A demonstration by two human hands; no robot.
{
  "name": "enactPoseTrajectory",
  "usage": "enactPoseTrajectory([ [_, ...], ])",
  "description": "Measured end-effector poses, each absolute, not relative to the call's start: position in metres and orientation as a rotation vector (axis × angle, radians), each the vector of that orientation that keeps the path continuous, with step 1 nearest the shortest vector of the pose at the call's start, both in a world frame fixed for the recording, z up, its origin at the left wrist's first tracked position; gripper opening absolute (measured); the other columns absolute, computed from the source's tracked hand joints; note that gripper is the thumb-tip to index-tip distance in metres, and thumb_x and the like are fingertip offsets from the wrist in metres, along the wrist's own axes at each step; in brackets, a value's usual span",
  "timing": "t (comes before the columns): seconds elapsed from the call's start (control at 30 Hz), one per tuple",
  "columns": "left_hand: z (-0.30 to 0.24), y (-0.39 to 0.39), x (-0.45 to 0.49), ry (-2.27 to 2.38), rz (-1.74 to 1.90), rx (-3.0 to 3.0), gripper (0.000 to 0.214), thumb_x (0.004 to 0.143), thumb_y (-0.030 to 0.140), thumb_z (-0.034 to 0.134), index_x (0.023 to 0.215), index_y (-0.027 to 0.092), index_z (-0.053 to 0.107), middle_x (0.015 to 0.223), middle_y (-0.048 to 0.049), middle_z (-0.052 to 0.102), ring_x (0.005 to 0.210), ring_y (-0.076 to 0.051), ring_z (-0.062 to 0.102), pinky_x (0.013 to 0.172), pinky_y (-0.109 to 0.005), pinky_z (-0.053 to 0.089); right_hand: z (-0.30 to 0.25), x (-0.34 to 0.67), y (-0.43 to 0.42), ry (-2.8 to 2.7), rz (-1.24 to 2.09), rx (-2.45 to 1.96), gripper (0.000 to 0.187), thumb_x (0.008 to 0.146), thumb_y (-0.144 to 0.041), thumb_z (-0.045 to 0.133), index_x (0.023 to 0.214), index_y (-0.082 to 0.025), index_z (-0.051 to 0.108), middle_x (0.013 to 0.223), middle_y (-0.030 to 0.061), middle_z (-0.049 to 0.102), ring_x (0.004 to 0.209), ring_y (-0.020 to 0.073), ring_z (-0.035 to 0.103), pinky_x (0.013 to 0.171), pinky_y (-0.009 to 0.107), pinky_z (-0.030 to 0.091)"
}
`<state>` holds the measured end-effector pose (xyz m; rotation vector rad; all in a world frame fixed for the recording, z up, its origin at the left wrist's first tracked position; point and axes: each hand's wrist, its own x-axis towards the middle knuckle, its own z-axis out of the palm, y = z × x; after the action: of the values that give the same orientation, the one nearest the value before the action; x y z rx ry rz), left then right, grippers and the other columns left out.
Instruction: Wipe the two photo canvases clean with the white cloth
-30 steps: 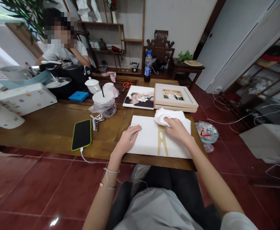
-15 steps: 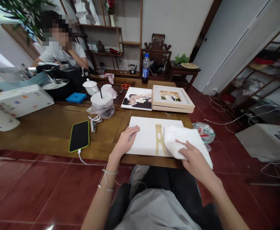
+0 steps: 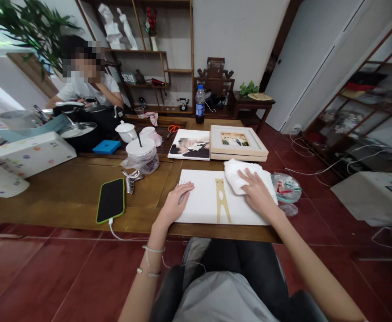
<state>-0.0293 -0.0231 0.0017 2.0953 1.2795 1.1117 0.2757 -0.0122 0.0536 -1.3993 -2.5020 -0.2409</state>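
A white rectangular panel (image 3: 199, 201) lies flat near the table's front edge, with a tan, long-legged cat-like figure (image 3: 220, 197) on its face. On the panel's left edge rests my left hand (image 3: 176, 202), fingers stretched out and lying flat, holding nothing. My right hand (image 3: 258, 193) presses down on a white fluffy towel (image 3: 234, 175), its fingertips sunk into the fabric. The towel covers the panel's upper right corner and hangs past its right side.
Behind the panel lie a photo print (image 3: 189, 145) and a light wood picture frame (image 3: 238, 154). Left of it are a phone (image 3: 111, 200) on a cable and a bagged cup (image 3: 142, 156). A bottle (image 3: 200, 105) stands farther back. A person (image 3: 88, 87) sits across the table.
My right hand has pushed the towel away from me, from the panel's lower right to its upper right. The left hand stays on the panel's edge. The view has tilted slightly up.
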Motion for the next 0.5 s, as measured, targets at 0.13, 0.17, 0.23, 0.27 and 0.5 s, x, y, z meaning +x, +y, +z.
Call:
enactPoseTrajectory([
  [0.13,0.003,-0.024,-0.029,1.276,1.102,2.094,0.028,0.088,0.019,0.044,0.107,0.019,0.064,0.116,-0.0092,0.065,0.117,-0.023,0.055,0.107,-0.047,0.033,0.042,0.267,-0.013,-2.514,-0.117,-1.431,0.036,0.062,0.003,0.043,0.082,-0.013,0.068,0.140,0.0115,0.045,0.136,0.0324,0.025,0.110,0.055,0.023],
  [0.17,0.004,-0.024,-0.029,1.277,1.105,2.092,0.028,0.088,0.020,0.044,0.107,0.019,0.064,0.116,-0.0091,0.065,0.117,-0.023,0.055,0.107,-0.047,0.033,0.043,0.267,-0.017,-2.526,-0.088,-1.415,0.035,0.062,0.003,0.042,0.080,-0.013,0.068,0.139,0.0109,0.045,0.136,0.0319,0.025,0.110,0.055,0.023],
  [0.23,0.004,-0.024,-0.029,1.289,1.108,2.087,0.028,0.088,0.020,0.044,0.107,0.019,0.064,0.116,-0.0090,0.065,0.117,-0.023,0.055,0.108,-0.047,0.032,0.048,0.268,-0.030,-2.563,-0.016,-1.371,0.034,0.061,0.003,0.041,0.075,-0.014,0.067,0.139,0.0099,0.046,0.136,0.0307,0.025,0.111,0.055,0.023],
  [0.27,0.004,-0.024,-0.029,1.296,1.107,2.088,0.028,0.088,0.020,0.044,0.107,0.019,0.064,0.117,-0.0089,0.065,0.117,-0.023,0.055,0.108,-0.047,0.032,0.051,0.268,-0.038,-2.579,0.022,-1.354,0.033,0.060,0.003,0.040,0.072,-0.014,0.066,0.139,0.0094,0.046,0.136,0.0303,0.025,0.111,0.055,0.023],
  [0.5,0.003,-0.025,-0.028,1.289,1.102,2.100,0.028,0.088,0.020,0.043,0.108,0.020,0.064,0.119,-0.0080,0.064,0.119,-0.022,0.053,0.109,-0.047,0.031,0.072,0.266,-0.106,-2.633,0.215,-1.367,0.036,0.058,0.007,0.036,0.063,-0.016,0.063,0.139,0.0057,0.046,0.137,0.0269,0.024,0.112,0.055,0.023],
])
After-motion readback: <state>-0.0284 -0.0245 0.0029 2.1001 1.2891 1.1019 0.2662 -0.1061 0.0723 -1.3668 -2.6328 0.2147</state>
